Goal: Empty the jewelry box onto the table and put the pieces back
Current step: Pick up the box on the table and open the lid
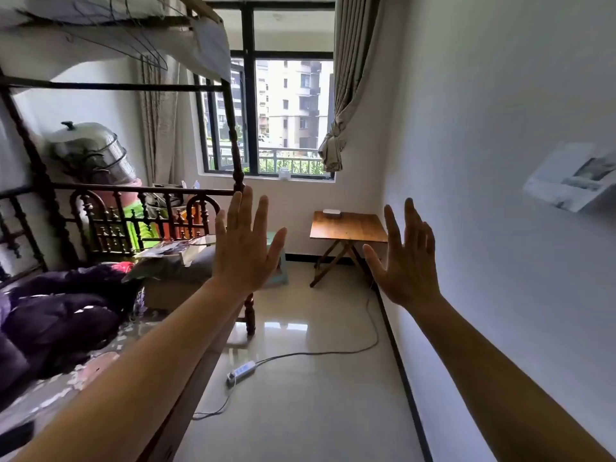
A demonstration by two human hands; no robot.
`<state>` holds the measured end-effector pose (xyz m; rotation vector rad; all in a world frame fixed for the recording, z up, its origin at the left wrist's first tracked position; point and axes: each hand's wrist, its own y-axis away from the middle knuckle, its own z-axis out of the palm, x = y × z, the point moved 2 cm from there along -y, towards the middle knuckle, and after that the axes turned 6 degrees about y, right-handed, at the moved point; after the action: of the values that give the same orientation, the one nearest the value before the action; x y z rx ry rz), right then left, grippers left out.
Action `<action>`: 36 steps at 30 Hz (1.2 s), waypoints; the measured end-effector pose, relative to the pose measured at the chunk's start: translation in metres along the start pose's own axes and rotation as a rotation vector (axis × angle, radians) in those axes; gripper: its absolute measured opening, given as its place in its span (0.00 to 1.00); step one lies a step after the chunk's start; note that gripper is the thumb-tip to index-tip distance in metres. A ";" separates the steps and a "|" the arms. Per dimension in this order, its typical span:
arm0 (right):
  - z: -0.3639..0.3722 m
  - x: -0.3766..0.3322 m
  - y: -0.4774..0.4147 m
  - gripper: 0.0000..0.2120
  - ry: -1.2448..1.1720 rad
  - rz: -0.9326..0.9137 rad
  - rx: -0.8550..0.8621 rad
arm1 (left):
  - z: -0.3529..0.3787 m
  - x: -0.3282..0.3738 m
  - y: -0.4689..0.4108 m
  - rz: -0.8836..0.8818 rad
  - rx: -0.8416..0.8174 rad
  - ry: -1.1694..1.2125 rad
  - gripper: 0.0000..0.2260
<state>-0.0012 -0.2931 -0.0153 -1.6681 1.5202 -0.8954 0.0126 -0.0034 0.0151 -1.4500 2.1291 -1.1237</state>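
Two hands up, I note: left hand (245,250) and right hand (408,261) spread wide, holding nothing; small white box (331,212) on far table (348,226).

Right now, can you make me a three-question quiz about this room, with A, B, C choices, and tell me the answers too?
1. Where is the small white box?
A. on the floor
B. on the wooden table under the window
C. on the bed

2. How many hands are raised in front of the camera?
A. none
B. one
C. two

3. What are the hands doing?
A. held open and empty
B. gripping the box
C. pulling the curtain

Answers:
1 B, the box sits at the table's far edge.
2 C, the left hand and right hand are both up.
3 A, the fingers are spread and touch nothing.
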 end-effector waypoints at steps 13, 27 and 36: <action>0.220 0.018 -0.099 0.39 0.010 0.058 -0.136 | 0.186 -0.104 -0.152 0.043 -0.088 0.028 0.33; 0.512 0.128 -0.262 0.39 -0.058 0.099 -0.253 | 0.429 -0.179 -0.372 -0.022 -0.141 -0.038 0.35; 0.713 0.132 -0.369 0.38 -0.025 0.072 -0.315 | 0.579 -0.280 -0.488 -0.057 -0.136 -0.032 0.34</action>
<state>0.8072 -0.3679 -0.0640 -1.8213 1.7623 -0.6178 0.8153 -0.0816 -0.0261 -1.5865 2.1928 -0.9849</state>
